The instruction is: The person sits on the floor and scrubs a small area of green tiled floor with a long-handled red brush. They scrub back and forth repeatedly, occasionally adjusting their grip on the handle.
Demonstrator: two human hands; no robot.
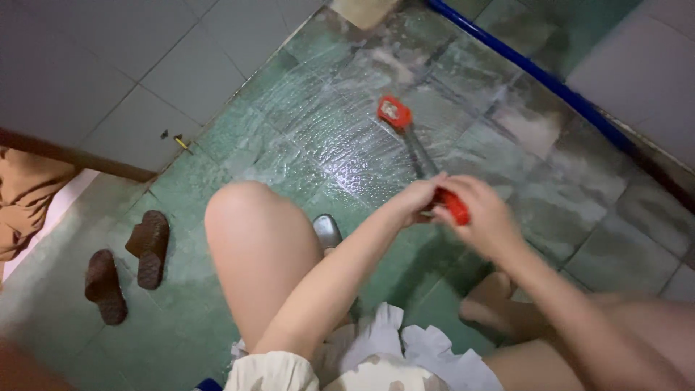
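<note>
A long-handled scrub brush with a red head and red grip lies out over the wet, soapy green floor tiles. My left hand and my right hand are both closed around the red grip end of the handle, close together. The brush head rests on the foamy patch of floor ahead of me. My bare knees and a foot show below the hands.
A pair of brown slippers lies on the floor at left. A blue pipe runs along the wall base at upper right. Grey wall tiles stand at upper left; brown cloth hangs at far left.
</note>
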